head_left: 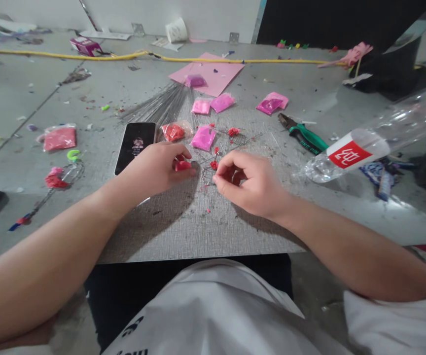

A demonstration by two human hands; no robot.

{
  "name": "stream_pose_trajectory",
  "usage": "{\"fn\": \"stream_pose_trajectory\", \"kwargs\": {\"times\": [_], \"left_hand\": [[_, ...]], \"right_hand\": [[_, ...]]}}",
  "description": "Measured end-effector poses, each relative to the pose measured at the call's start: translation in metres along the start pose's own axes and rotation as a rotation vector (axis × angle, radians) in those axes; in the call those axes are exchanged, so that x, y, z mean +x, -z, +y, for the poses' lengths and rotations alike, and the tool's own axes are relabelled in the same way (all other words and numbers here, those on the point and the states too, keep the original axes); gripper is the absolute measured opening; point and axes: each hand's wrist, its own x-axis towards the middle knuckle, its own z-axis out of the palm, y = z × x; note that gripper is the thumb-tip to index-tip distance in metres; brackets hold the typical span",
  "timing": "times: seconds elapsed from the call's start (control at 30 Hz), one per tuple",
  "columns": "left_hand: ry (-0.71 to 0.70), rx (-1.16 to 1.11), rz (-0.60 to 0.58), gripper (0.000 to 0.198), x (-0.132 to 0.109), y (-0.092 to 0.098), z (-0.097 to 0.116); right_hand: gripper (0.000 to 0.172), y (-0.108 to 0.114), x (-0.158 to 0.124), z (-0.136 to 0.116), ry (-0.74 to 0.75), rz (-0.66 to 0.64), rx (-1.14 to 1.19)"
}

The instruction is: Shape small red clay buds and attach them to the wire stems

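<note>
My left hand (163,166) is curled around a small lump of red modelling clay (182,165), beside the phone. Thumb and index finger of my right hand (252,180) are pinched together at a small wire frame (208,175) with red clay bits on it. What lies between those fingertips is too small to make out. Just beyond both hands lie a bag of red clay (173,131), a bag of pink clay (203,137) and a second wire piece (238,140) topped with a red clay flower (233,131).
A phone (133,143) lies left of centre, near a bundle of thin wires (157,104). Green-handled pliers (306,138) and a plastic bottle (361,148) lie on the right. At left are another red clay bag (60,137) and a clay-and-wire piece (55,178). A yellow cable (98,56) crosses the back.
</note>
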Motion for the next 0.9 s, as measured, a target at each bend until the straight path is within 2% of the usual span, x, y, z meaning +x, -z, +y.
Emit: {"fn": "stream_pose_trajectory", "kwargs": {"times": [0.13, 0.23, 0.3, 0.43, 0.57, 0.73, 0.9], "left_hand": [[-0.02, -0.052, 0.151, 0.035, -0.001, 0.003, 0.009], [-0.031, -0.265, 0.191, 0.023, -0.004, 0.006, 0.022], [-0.018, -0.465, 0.129, 0.019, -0.008, 0.007, 0.032], [0.023, -0.736, -0.038, 0.016, -0.013, 0.008, 0.048], [0.046, -0.83, -0.122, 0.009, -0.013, 0.01, 0.056], [0.117, -0.887, -0.247, 0.019, -0.015, 0.014, 0.056], [0.139, -1.057, -0.279, 0.021, -0.02, 0.014, 0.058]], "right_hand": [[0.015, 0.002, -0.001, -0.003, 0.024, -0.03, -0.024], [0.013, 0.003, -0.001, -0.005, 0.104, -0.038, -0.091], [0.007, 0.002, -0.002, -0.005, 0.152, -0.038, -0.114], [0.008, 0.0, -0.003, -0.005, 0.193, -0.018, -0.142], [0.004, 0.0, -0.004, -0.005, 0.21, -0.006, -0.135], [0.008, 0.0, -0.003, -0.004, 0.327, 0.049, -0.104], [0.016, 0.0, -0.003, -0.005, 0.414, 0.066, -0.116]]}}
